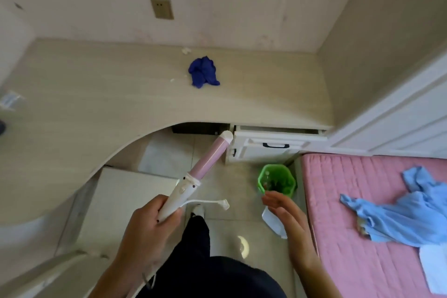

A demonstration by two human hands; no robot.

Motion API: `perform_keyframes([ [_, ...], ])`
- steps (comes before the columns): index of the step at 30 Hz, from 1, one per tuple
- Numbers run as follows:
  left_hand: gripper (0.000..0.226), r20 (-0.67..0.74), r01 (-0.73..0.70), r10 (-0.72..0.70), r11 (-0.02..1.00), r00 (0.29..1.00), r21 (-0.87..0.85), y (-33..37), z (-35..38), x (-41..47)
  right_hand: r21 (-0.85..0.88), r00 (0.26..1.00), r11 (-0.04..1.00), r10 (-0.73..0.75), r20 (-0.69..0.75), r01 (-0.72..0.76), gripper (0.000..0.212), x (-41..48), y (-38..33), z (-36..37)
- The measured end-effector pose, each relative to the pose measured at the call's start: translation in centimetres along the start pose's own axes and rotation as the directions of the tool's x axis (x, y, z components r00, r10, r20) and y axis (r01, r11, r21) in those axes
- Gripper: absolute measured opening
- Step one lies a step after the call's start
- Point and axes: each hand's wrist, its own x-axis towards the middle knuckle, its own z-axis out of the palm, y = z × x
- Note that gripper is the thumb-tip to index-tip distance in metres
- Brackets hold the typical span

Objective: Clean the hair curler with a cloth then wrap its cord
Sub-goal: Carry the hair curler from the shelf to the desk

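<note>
My left hand point(145, 227) grips the white handle of the hair curler point(196, 174), whose pink barrel points up and to the right toward the desk drawer. Its white cord point(205, 202) loops out below the handle, with the plug end hanging near the middle of the view. My right hand point(286, 215) hovers to the right of the curler with fingers relaxed and holds nothing. A crumpled dark blue cloth point(204, 71) lies on the desk top point(96, 94), well beyond both hands.
A green bin point(277, 178) stands on the tiled floor below the slightly open drawer point(273, 145). A pink bed point(362, 225) with light blue fabric point(411, 210) fills the right. A white stool or box point(121, 201) sits under the desk's curved edge. A wall socket point(162, 8) is above.
</note>
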Motion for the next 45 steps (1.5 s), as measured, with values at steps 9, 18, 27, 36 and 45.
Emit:
perform_keyframes([
  [9,0.018,0.005,0.026,-0.026,1.000,1.000,-0.011,-0.5,-7.0,18.7,-0.002,1.000,1.000,-0.021,-0.018,0.021,0.036,16.2,-5.9,8.2],
  [18,0.015,0.047,-0.056,0.054,0.997,0.997,0.045,3.1,-9.4,28.3,-0.014,0.996,0.999,0.049,-0.078,-0.050,0.035,23.8,-7.1,7.5],
  [27,0.011,0.060,-0.167,0.156,0.942,0.986,0.293,5.0,-16.8,39.8,-0.018,0.983,0.987,0.164,0.082,-0.163,0.039,37.7,-5.0,13.6],
  [36,0.026,0.121,-0.229,0.195,0.856,0.973,0.464,-4.4,-16.8,54.3,-0.456,0.959,0.889,0.160,0.232,-0.038,0.032,50.2,1.8,20.7],
  [45,0.019,0.335,-0.338,0.189,0.812,0.923,0.476,-20.2,-14.2,69.2,-0.849,0.943,0.423,-0.043,0.331,0.318,0.063,59.4,10.7,24.4],
])
